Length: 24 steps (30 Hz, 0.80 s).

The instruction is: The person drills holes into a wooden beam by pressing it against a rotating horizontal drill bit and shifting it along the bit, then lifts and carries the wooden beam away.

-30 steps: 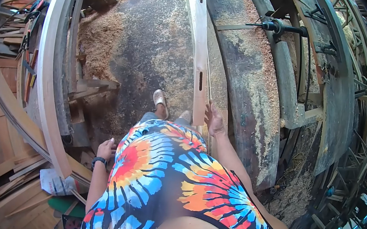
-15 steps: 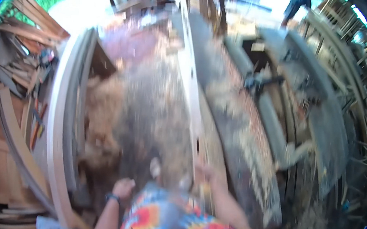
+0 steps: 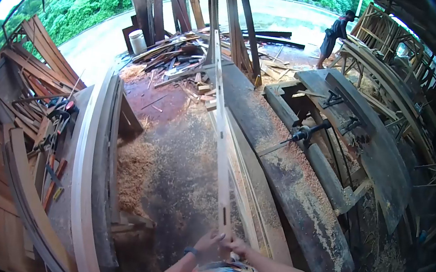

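Observation:
A long, narrow wooden beam (image 3: 221, 136) with slots cut in it runs from my body out toward the scrap pile. Both hands are at its near end. My left hand (image 3: 210, 242), with a dark band on the wrist, has its fingers closed on the left side of the beam end. From the right, my right hand (image 3: 237, 245) wraps round the same end, close beside the left. Beside the beam, on its right, long boards (image 3: 259, 201) lie lengthwise.
Left stands a bench with long pale boards (image 3: 82, 174) and hand tools (image 3: 53, 170). Sawdust-strewn planks (image 3: 294, 183) and a machine (image 3: 305, 133) are at right. Ahead lie wood scraps (image 3: 168, 56), a white bucket (image 3: 137, 42) and upright planks (image 3: 177, 0). Another person (image 3: 335, 36) stands at far right.
The view has tilted up, bringing the yard and the other person into sight. My left hand has moved from my side to the beam end, and my right hand has closed on it.

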Each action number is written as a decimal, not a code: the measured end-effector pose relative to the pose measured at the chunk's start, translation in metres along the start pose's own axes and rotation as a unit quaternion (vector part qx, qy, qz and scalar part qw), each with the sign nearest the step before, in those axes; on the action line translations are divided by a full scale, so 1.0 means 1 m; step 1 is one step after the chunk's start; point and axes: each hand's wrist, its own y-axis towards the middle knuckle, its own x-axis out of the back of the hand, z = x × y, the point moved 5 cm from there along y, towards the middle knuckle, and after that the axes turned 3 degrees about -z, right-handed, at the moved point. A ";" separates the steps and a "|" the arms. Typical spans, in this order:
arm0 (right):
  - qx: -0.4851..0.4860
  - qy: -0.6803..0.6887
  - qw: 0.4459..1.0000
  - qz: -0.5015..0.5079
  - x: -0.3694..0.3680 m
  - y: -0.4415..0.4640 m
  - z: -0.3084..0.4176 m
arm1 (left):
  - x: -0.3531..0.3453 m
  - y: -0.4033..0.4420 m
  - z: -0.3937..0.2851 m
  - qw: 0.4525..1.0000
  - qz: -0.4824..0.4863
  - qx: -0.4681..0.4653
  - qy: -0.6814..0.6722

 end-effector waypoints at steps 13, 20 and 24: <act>-0.113 -0.146 0.962 0.202 -0.130 0.117 -0.096 | 0.197 -0.001 0.075 0.975 0.063 0.079 -0.200; -0.248 0.008 0.951 0.184 -0.082 0.204 -0.070 | 0.260 -0.013 0.046 0.980 0.021 0.105 -0.169; -0.280 0.123 0.946 0.104 -0.032 0.276 -0.035 | 0.281 -0.045 0.059 0.974 -0.022 0.117 -0.193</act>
